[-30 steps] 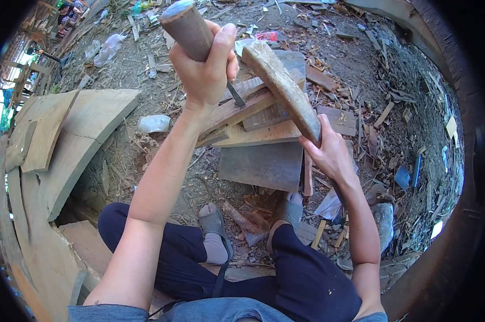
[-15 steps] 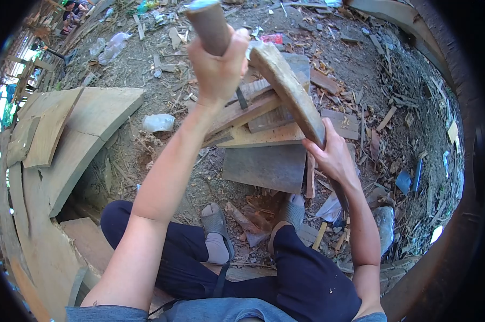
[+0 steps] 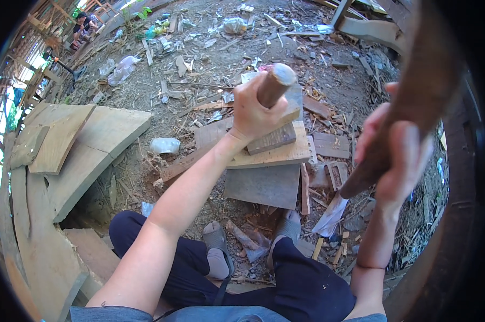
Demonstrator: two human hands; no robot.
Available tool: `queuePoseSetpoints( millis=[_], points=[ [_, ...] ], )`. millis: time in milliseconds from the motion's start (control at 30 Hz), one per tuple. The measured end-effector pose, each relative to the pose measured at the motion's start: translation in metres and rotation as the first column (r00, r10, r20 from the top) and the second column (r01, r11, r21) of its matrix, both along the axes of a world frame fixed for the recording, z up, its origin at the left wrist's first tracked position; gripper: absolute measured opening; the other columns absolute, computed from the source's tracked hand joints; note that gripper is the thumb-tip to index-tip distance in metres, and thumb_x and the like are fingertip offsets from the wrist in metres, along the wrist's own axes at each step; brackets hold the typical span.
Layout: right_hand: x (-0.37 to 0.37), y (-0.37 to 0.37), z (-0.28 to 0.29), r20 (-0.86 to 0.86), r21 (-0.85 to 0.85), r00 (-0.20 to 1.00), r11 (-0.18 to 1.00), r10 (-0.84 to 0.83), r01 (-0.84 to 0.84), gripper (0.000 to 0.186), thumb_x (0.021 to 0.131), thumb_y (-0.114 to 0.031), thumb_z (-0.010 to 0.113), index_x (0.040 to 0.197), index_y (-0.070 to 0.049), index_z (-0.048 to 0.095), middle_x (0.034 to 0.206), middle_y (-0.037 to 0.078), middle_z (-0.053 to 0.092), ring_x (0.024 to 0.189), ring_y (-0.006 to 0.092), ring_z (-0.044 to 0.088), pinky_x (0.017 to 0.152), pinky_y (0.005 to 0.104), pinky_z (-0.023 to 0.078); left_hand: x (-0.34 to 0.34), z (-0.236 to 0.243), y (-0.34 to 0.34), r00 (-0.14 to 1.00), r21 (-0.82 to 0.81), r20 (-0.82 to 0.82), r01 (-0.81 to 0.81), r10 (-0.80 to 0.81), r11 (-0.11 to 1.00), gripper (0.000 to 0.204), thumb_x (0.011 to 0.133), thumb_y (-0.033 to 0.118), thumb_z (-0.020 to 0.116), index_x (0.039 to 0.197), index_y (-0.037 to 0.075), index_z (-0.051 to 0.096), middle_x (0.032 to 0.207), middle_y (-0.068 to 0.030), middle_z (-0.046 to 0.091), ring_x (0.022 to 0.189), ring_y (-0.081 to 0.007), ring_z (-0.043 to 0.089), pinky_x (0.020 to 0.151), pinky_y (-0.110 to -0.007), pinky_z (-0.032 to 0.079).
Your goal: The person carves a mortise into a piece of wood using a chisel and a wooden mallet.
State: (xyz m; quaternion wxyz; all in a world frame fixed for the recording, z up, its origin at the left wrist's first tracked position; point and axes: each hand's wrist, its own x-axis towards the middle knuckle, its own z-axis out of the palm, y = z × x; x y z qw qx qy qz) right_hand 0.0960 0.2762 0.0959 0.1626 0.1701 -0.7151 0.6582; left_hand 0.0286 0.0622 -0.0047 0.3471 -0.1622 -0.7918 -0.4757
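Note:
My left hand (image 3: 256, 114) is closed around the thick round wooden handle (image 3: 274, 86) of a chisel, its pale battered end facing up; its blade is hidden beneath the hand. Below it, a small brown wooden block (image 3: 272, 138) lies on a pale wooden slab (image 3: 277, 153), which rests on a grey board (image 3: 263, 185). My right hand (image 3: 398, 158) grips the narrow end of a long brown wooden club (image 3: 419, 80). Raised close to the camera at the right, the club is apart from the chisel and slightly blurred.
Large curved planks (image 3: 92, 145) are stacked at my left. Scraps, plastic bags (image 3: 123, 70) and wood chips litter the dirt floor. A clear plastic container (image 3: 165, 145) lies left of the work pieces. My sandalled feet flank the near side. A person (image 3: 83, 29) sits far off at upper left.
My right hand has lifted the club up and right, away from the chisel. My left hand with the chisel now appears lower and further right, over the blocks.

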Motion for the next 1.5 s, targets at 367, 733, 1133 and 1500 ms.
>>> queuePoseSetpoints(
  millis=[367,733,1133,1500],
  points=[
    [0.010,0.013,0.022,0.130,-0.007,0.984,0.993,0.122,-0.122,0.057,0.085,-0.032,0.064,0.129,0.003,0.052,0.074,0.003,0.057,0.053,0.0092,0.050,0.048,0.0220,0.040,-0.016,-0.009,-0.011,1.000,0.094,0.002,-0.017,0.017,0.995,0.012,0.081,0.006,0.066,0.073,0.005,0.057,0.061,0.0022,0.056,0.048,-0.0069,0.052,0.045,-0.025,0.040],
    [-0.029,0.009,-0.064,0.559,0.096,0.799,0.940,0.222,-0.328,0.057,0.088,-0.041,0.068,0.125,0.001,0.053,0.077,0.006,0.059,0.063,0.0110,0.058,0.051,0.0253,0.044,0.003,-0.012,-0.016,0.989,0.207,0.143,-0.074,0.045,0.976,0.011,0.076,0.010,0.068,0.083,0.003,0.063,0.067,-0.0030,0.065,0.060,-0.0113,0.062,0.058,-0.028,0.049],
    [-0.035,-0.006,-0.158,0.472,0.684,0.881,0.643,-0.031,-0.344,0.066,0.088,-0.048,0.063,0.132,-0.002,0.047,0.092,0.031,0.068,0.092,0.0483,0.066,0.082,0.0537,0.050,0.062,-0.036,0.018,0.926,-0.193,-0.240,0.248,-0.290,0.949,0.020,0.066,0.004,0.074,0.071,0.008,0.055,0.065,-0.0053,0.051,0.051,-0.0206,0.053,0.047,-0.032,0.039],
    [-0.027,-0.005,-0.148,0.439,0.749,0.896,0.575,-0.057,-0.330,0.062,0.089,-0.044,0.061,0.131,-0.003,0.044,0.089,0.032,0.068,0.090,0.0489,0.066,0.080,0.0554,0.052,0.074,-0.055,0.007,0.841,-0.355,-0.319,0.321,-0.437,0.878,0.022,0.067,0.005,0.074,0.069,0.009,0.052,0.063,-0.0007,0.045,0.049,-0.0170,0.051,0.043,-0.031,0.043]
  ],
)
